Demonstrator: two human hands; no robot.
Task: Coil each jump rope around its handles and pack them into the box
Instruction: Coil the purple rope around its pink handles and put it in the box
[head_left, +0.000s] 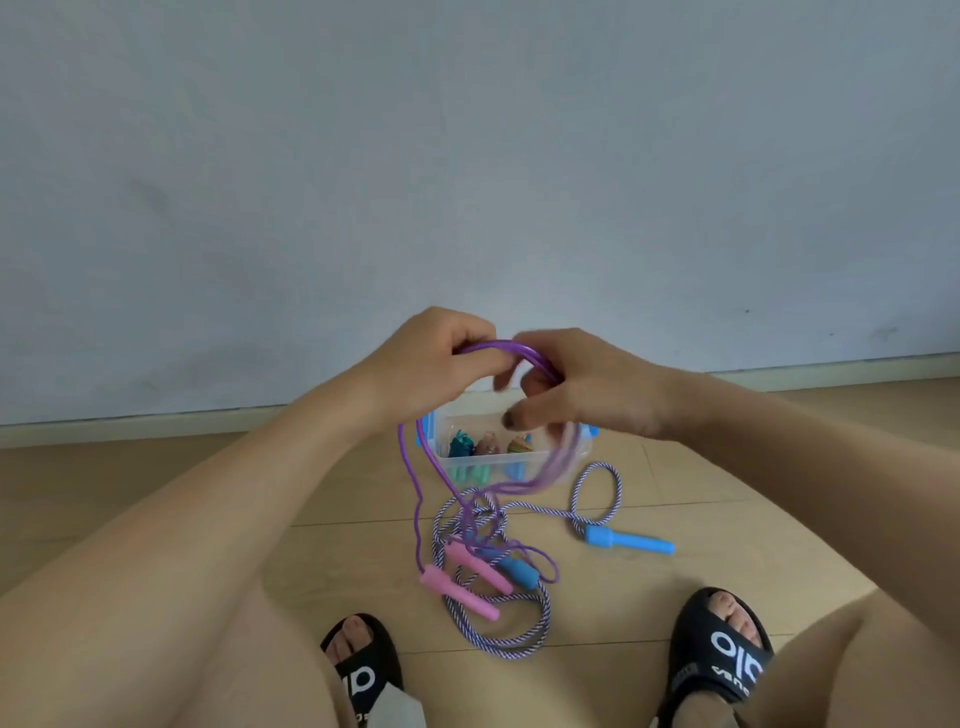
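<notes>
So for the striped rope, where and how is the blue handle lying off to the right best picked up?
Grip the blue handle around its straight middle, coming down from above with fingers across its width. It lies flat on the wooden floor, clear of the tangle; its thick collar end joins the striped rope, so a mid-shaft hold seems least likely to snag.

Just one head-worn wide-angle view, looking forward and down from close above the knees. Faces a plain grey-blue wall (467, 156), with light wooden plank floor (701, 493) below and black slide sandals (717, 654) at the bottom edge.
</notes>
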